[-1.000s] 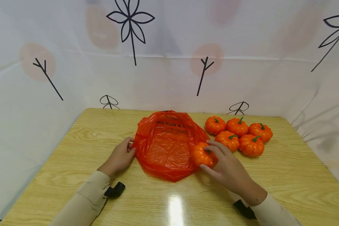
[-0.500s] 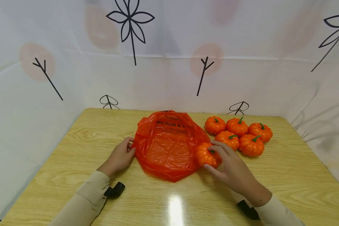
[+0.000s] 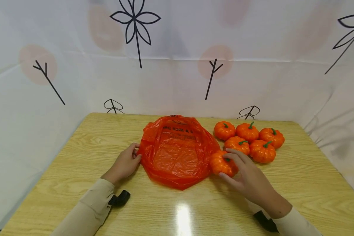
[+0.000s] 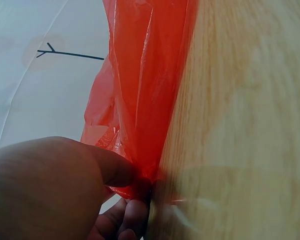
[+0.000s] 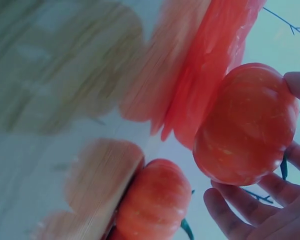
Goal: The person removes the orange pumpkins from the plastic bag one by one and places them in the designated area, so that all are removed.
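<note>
An open red plastic bag (image 3: pixel 177 160) with dark print lies on the table, its mouth spread wide. My left hand (image 3: pixel 125 164) pinches the bag's left edge between thumb and fingers, as the left wrist view shows at the red film (image 4: pixel 145 100). In my right hand (image 3: pixel 250 178) is a small orange pumpkin (image 3: pixel 221 164) with a green stem, gripped between thumb and fingers at the bag's right side. The right wrist view shows that pumpkin (image 5: pixel 247 125) raised off the table, with the bag behind it.
Several more orange pumpkins (image 3: pixel 262 151) stand grouped on the wooden table (image 3: pixel 106 203), right of the bag. One pumpkin (image 5: pixel 155 200) appears low in the right wrist view. A white curtain (image 3: pixel 171 85) with drawn plants hangs behind the table's back edge.
My right hand has moved to the right with the pumpkin, from over the bag's right rim to just beside it. The left hand and the bag have stayed in place.
</note>
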